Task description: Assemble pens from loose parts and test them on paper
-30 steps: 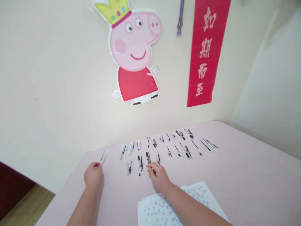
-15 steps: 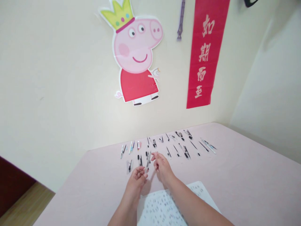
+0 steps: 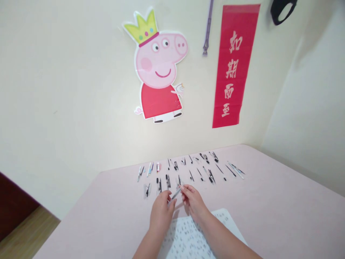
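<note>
My left hand (image 3: pixel 161 213) and my right hand (image 3: pixel 193 201) meet above the pink table (image 3: pixel 283 216), just in front of the rows of pen parts. Between them is a thin clear pen (image 3: pixel 175 195), tilted up to the right. The left fingers pinch its lower end and the right fingertips pinch its upper end. Several pens, refills and caps (image 3: pixel 188 171) lie in rows beyond the hands.
A white sheet with handwriting (image 3: pixel 185 239) lies under my forearms near the table's front. The wall behind carries a cartoon pig cutout (image 3: pixel 159 72) and a red banner (image 3: pixel 231 68). The table's left edge drops to a wooden floor (image 3: pixel 27 241).
My left hand came from the far left of the table to the middle with a pen. My right hand rose off the table and took the pen's other end.
</note>
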The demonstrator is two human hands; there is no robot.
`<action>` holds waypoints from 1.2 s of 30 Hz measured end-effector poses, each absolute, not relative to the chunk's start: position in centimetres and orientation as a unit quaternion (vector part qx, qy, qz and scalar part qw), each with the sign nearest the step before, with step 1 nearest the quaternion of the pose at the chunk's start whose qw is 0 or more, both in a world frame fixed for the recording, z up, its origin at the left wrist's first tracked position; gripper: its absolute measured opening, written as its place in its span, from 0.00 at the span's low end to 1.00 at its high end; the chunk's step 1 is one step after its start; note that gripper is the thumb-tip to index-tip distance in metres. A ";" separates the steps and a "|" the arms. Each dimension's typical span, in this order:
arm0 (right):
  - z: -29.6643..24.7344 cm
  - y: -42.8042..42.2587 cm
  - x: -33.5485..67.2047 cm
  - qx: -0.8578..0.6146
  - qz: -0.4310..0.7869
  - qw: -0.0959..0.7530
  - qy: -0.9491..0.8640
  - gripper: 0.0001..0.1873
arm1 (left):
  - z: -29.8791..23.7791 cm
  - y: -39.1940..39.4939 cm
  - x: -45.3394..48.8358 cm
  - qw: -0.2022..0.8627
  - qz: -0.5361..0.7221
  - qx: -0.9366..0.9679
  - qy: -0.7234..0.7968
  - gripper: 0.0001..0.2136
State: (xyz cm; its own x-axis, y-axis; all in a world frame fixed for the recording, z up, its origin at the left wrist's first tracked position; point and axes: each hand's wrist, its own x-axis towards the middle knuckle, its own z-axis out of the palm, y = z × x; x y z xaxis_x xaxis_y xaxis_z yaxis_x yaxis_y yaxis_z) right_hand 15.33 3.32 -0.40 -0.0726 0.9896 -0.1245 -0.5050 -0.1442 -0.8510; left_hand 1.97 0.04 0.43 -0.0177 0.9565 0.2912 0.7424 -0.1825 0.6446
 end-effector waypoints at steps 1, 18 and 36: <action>-0.6 3.2 15.3 -0.367 0.660 0.571 -0.322 0.16 | 0.5 -0.1 2.1 0.137 0.344 0.693 0.619 0.07; -2.3 4.3 15.7 -0.355 0.637 0.575 -0.370 0.17 | -0.4 0.4 1.3 0.144 0.376 0.746 0.531 0.08; -1.7 4.3 15.8 -0.349 0.651 0.560 -0.374 0.19 | -1.3 1.4 0.4 0.212 0.374 0.735 0.525 0.14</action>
